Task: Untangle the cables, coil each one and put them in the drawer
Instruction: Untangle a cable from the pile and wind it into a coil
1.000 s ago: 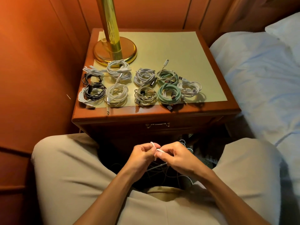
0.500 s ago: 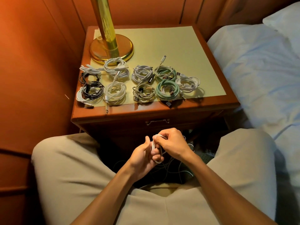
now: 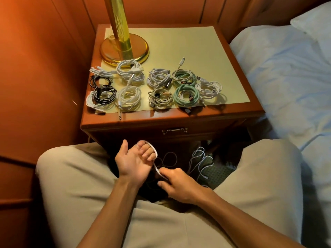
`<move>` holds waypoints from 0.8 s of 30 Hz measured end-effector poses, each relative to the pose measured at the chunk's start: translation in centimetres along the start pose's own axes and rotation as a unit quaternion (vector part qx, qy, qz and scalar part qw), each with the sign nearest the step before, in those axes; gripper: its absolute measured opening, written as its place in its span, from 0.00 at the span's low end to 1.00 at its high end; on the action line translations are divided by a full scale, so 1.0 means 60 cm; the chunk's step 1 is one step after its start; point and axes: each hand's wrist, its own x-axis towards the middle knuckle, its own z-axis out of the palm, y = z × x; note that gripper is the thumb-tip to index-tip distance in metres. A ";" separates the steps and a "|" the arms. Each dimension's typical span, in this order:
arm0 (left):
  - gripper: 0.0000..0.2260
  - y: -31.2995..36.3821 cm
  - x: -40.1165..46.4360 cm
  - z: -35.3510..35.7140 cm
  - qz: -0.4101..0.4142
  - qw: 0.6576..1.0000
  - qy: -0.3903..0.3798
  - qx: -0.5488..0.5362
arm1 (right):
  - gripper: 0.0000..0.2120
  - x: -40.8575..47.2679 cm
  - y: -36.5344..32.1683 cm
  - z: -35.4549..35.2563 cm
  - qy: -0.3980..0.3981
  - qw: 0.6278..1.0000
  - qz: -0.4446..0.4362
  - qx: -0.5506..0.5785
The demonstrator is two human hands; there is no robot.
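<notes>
White cable, thin, looped round left hand

A nightstand stood before the seated person, a bed to its right. On it, at the back left, stood a lamp base. In front of the lamp lay coiled cables (two rows, near the front edge). Below the nightstand, between the knees, loose cables lay right of both hands.
</notes>
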 end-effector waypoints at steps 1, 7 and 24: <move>0.23 -0.002 0.001 0.000 0.005 0.999 -0.007 0.033 | 0.05 -0.006 -0.009 -0.009 0.005 1.000 0.000 0.003; 0.23 -0.030 0.007 0.009 0.012 0.965 -0.014 0.262 | 0.07 -0.009 -0.062 -0.106 0.039 0.989 0.018 0.141; 0.17 -0.047 -0.022 0.000 -0.062 0.942 -0.088 0.319 | 0.08 0.070 0.008 -0.104 0.112 0.966 0.105 0.208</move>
